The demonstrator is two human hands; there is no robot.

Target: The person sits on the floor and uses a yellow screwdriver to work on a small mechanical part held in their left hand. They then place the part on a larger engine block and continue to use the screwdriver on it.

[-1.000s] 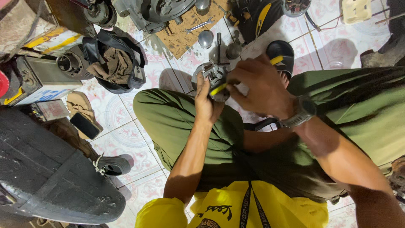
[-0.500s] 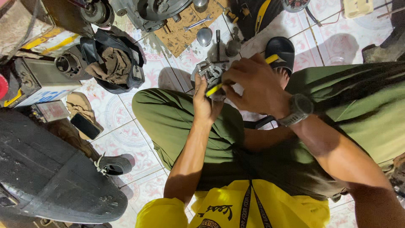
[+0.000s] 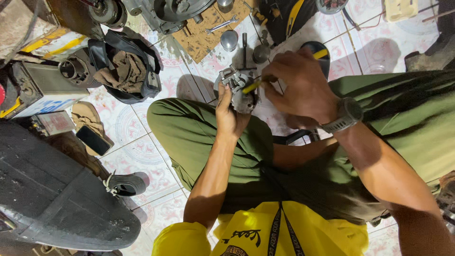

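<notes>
Hands: left hand wraps closed around a small metal carburetor-like part, held above the left knee; right hand pinches a yellow-handled screwdriver, its tip against the part.
Black panel: large dark bodywork piece at lower left on the tiled floor.
Trousers: olive green, legs folded beneath the hands.
Bag: black bag holding a brown rag, left of the part.
Cardboard: brown sheet bearing a wrench.
Watch: grey wristwatch on the right wrist.
Phone: black phone lying on a sandal.
</notes>
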